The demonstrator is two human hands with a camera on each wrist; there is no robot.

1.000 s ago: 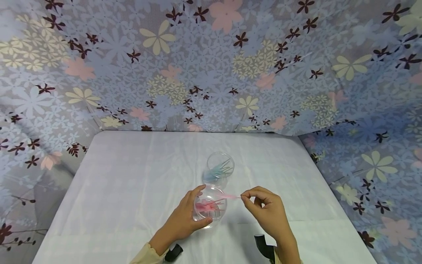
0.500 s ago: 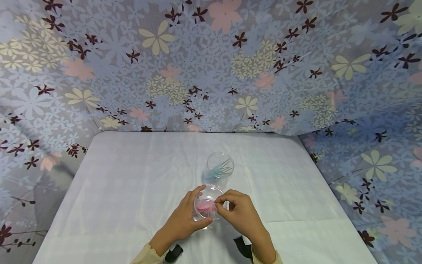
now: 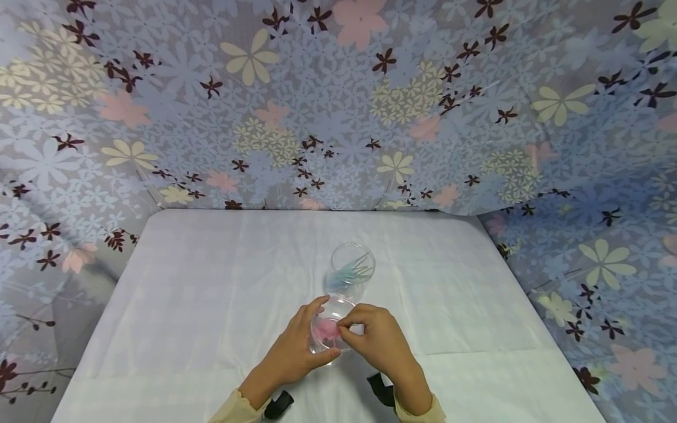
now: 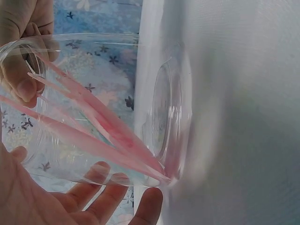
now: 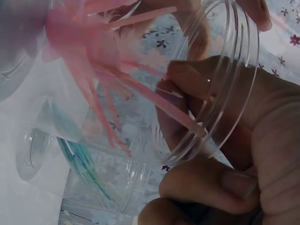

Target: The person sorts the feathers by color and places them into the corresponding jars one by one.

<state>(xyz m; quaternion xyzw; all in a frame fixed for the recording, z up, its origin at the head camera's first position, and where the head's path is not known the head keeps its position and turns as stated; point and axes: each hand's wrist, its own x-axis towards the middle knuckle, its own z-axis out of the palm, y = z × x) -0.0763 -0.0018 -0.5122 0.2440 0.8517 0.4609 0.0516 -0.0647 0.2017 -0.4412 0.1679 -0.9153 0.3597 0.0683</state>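
Observation:
My left hand [image 3: 296,346] holds a clear jar [image 4: 173,112] from its left side, thumb at the near side and fingers at the far side. Several pink feathers [image 4: 103,117] lean inside, quills toward the mouth. At that mouth is my right hand [image 3: 378,338]; in the right wrist view its thumb and forefinger reach inside and pinch the quill of a pink feather [image 5: 147,69]. Behind stands a second clear jar [image 3: 367,252] with blue-green feathers [image 3: 349,275], touched by neither hand.
A white cloth covers the table [image 3: 227,270]. Floral fabric [image 3: 317,117] hangs behind it and along both sides. Black wrist mounts [image 3: 278,405] sit below the hands.
My right hand has moved left from beside the jar, bringing the pinched pink feather into its mouth. The left hand and both jars have stayed in place.

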